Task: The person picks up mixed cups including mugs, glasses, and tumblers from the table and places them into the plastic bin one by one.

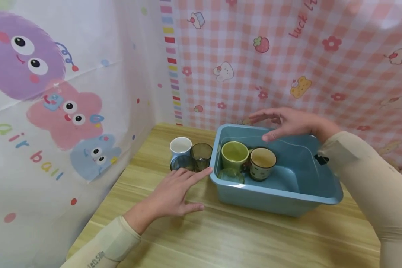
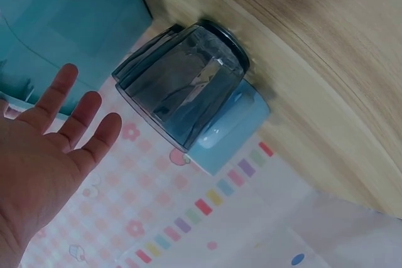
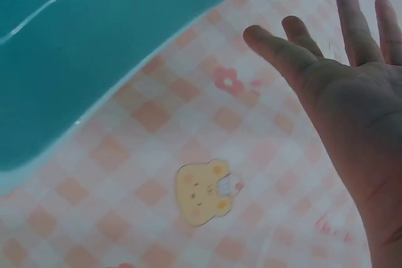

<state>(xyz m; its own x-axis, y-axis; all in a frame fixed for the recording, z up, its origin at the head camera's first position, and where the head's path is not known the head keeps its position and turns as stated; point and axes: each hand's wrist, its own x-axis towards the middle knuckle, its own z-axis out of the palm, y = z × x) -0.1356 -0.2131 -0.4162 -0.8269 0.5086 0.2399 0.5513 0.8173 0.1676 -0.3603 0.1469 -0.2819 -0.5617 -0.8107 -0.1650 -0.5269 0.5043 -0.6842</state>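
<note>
A blue plastic bin (image 1: pixel 254 201) stands on the table. Inside, toward its left end, are a green mug (image 1: pixel 233 154), a spotted beige mug (image 1: pixel 259 173) with a dark rim, and a greenish see-through glass (image 1: pixel 230 177). My left hand (image 1: pixel 172 195) has its fingers spread, the index fingertip right at the bin's front left corner. Just beyond that hand stand a light blue cup (image 1: pixel 181 146) with a white inside, a grey see-through glass (image 1: pixel 201 154) and a dark blue glass (image 1: pixel 182 163). Over the bin's back rim hovers my right hand (image 1: pixel 293 123), fingers extended and holding nothing.
The wooden table (image 1: pixel 174 238) runs along a white cartoon curtain (image 1: pixel 120 82) on the left. A pink checked cloth (image 1: pixel 241 93) hangs behind the bin. A black clip-like piece (image 1: pixel 321 159) shows near the bin's right end.
</note>
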